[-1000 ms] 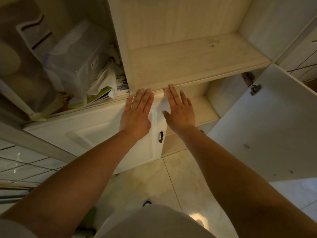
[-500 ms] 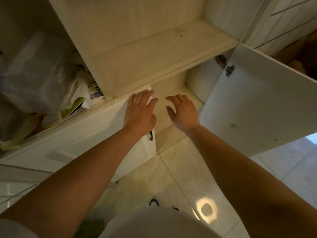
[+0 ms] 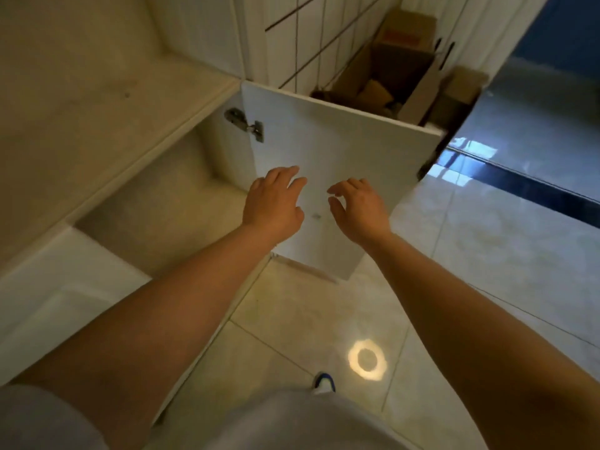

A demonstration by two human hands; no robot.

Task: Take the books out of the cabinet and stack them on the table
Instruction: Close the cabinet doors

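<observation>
The pale wooden cabinet (image 3: 97, 102) fills the left of the view, with a bare upper shelf and a lower compartment (image 3: 168, 196) whose white door (image 3: 328, 177) stands swung open to the right. I see no books and no table. My left hand (image 3: 272, 203) and my right hand (image 3: 357, 206) hover side by side in front of the door's inner face, fingers loosely curled, holding nothing.
Open cardboard boxes (image 3: 389, 76) stand behind the door against the tiled wall (image 3: 311, 37). Glossy floor tiles (image 3: 487, 254) stretch to the right, with a lamp reflection (image 3: 367, 358). A shoe tip (image 3: 324, 383) shows at the bottom. A closed cabinet door (image 3: 48, 303) lies at the lower left.
My view has swung right, away from the cluttered left shelf. Both hands have left the cabinet's front edge and moved right, over the open door.
</observation>
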